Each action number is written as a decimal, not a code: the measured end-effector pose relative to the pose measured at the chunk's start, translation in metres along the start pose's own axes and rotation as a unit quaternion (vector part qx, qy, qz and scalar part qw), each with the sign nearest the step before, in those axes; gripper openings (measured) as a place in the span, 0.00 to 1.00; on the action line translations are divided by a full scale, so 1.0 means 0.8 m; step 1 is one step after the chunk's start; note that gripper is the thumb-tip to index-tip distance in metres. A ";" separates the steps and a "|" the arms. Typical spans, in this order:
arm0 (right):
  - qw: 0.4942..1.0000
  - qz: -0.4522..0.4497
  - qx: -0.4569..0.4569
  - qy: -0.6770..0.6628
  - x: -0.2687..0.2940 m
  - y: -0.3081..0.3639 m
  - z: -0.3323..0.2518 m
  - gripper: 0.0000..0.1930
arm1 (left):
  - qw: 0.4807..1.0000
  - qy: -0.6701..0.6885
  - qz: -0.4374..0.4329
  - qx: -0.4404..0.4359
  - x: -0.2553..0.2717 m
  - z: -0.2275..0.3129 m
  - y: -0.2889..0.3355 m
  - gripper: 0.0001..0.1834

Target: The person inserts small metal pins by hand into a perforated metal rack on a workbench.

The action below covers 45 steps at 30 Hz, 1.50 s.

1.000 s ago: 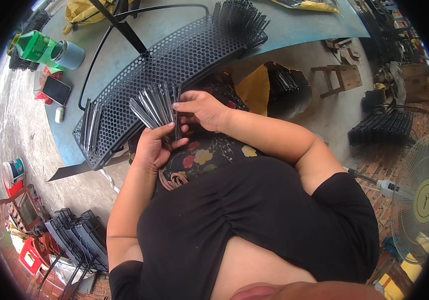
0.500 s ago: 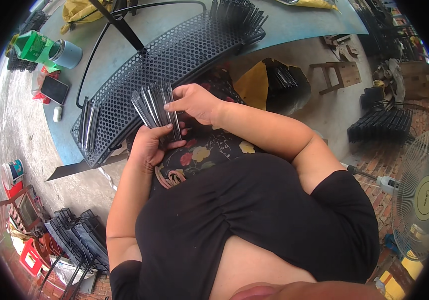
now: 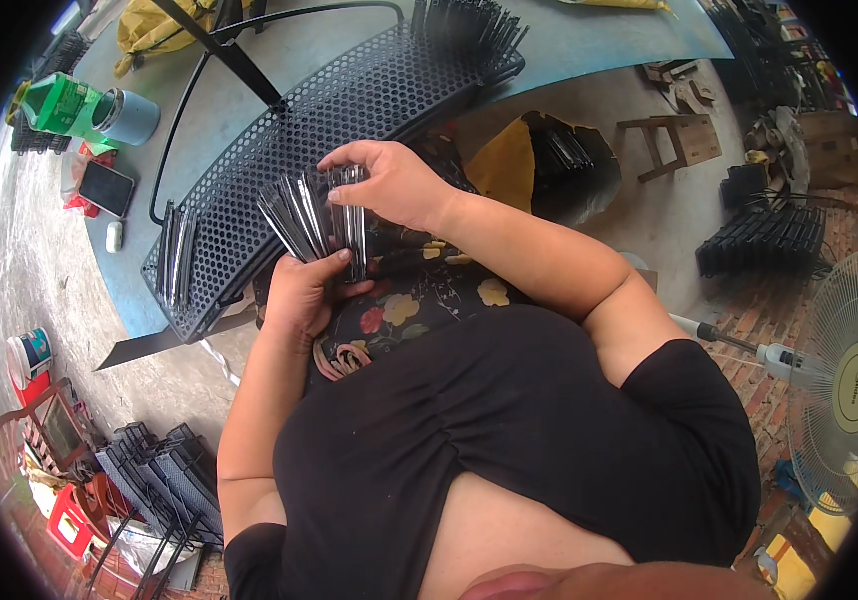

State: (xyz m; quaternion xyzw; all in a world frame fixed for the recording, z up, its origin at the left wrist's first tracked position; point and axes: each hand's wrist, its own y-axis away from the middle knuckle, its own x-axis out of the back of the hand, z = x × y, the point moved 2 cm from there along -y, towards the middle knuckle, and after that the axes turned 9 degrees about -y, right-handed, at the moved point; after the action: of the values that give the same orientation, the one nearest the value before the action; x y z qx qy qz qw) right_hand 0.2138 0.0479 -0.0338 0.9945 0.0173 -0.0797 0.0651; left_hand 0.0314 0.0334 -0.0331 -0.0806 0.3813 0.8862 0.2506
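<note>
A fanned bundle of thin, glossy black strips (image 3: 294,208) stands upright above my lap; I cannot tell exactly what the strips are. My left hand (image 3: 301,290) is closed around its lower end, thumb across the front. At the upper right of the bundle, my right hand (image 3: 389,185) pinches several strips between thumb and fingers. Just beyond both hands lies a curved, perforated black metal panel (image 3: 319,118). More such strips (image 3: 179,255) rest on the panel's left end, and a dense pile of thin black pieces (image 3: 464,35) sits on its far right end.
On the blue-grey table (image 3: 589,45) stand a green bottle (image 3: 54,103) and a blue cup (image 3: 127,116), with a phone (image 3: 107,188) nearby. A yellow-edged sack (image 3: 504,165) holds more strips. Around me are a wooden stool (image 3: 684,142), a fan (image 3: 849,385) and stacked black panels (image 3: 164,465).
My right hand has shifted slightly, its index finger now reaching over the tops of the right-hand strips. Those strips stand a little apart from the rest. My left hand keeps its grip.
</note>
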 end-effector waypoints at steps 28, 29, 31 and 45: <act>0.990 -0.035 -0.085 -0.105 0.003 0.007 0.000 0.13 | 0.997 -0.046 0.061 -0.023 -0.010 -0.002 0.003 0.09; 0.987 -0.038 -0.081 -0.133 0.003 0.008 0.003 0.13 | 0.997 -0.050 0.056 -0.024 -0.011 -0.002 0.005 0.09; 0.984 -0.039 -0.075 -0.160 0.005 0.008 0.002 0.12 | 0.995 -0.041 0.083 -0.042 -0.010 -0.001 0.007 0.10; 0.998 0.021 0.007 -0.060 0.009 0.002 0.003 0.13 | 0.988 -0.076 0.096 -0.092 0.010 -0.003 -0.014 0.08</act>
State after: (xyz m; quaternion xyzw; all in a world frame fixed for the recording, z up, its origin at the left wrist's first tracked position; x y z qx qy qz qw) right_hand 0.2206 0.0464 -0.0371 0.9885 -0.0082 -0.1382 0.0604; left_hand 0.0298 0.0413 -0.0444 0.0015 0.2839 0.9410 0.1841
